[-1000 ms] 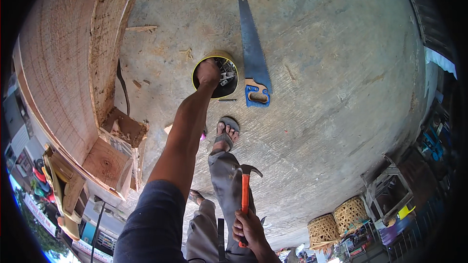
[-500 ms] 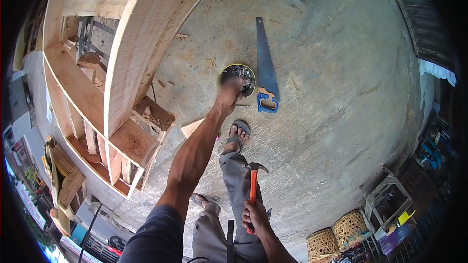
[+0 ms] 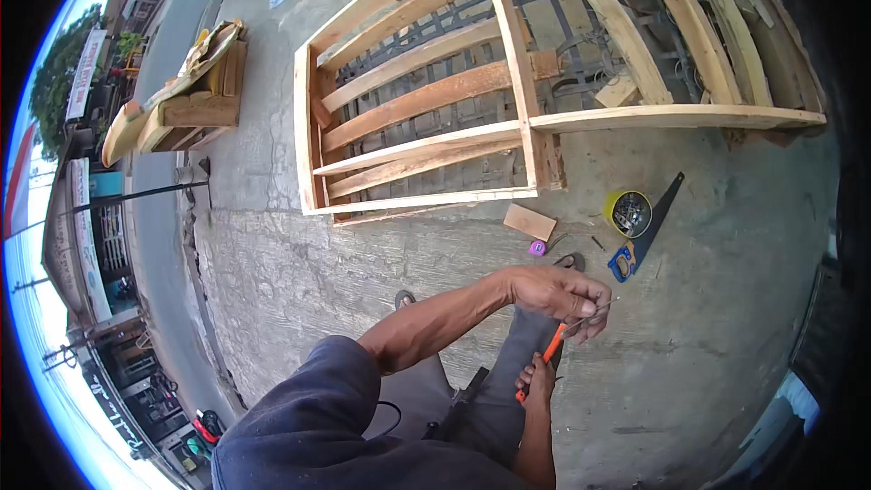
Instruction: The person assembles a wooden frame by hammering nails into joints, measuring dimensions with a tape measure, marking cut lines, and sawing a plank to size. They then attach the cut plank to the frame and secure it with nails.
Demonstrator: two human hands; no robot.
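Note:
My left hand (image 3: 561,298) is closed with a nail (image 3: 610,303) pinched in its fingers, the thin tip sticking out to the right. Just below it, my right hand (image 3: 537,377) grips the lower part of an orange-handled hammer (image 3: 554,343), which tilts up to the right. The hammer's head is hidden behind my left hand. Farther off on the floor stands a round yellow-rimmed tub (image 3: 609,203) holding many metal nails (image 3: 632,214). A handsaw (image 3: 655,222) with a blue handle lies against the tub's right side.
A large wooden frame (image 3: 415,145) with slats and dark webbing takes up the far side. Near its corner lie a small wood block (image 3: 530,221) and a purple tape measure (image 3: 537,248). An upholstered wooden piece (image 3: 201,95) stands at the far left, before the road (image 3: 165,245).
My left hand has left the tub of nails and come back toward my right hand, with a nail in its fingers. The view has swung left, bringing the whole frame into sight.

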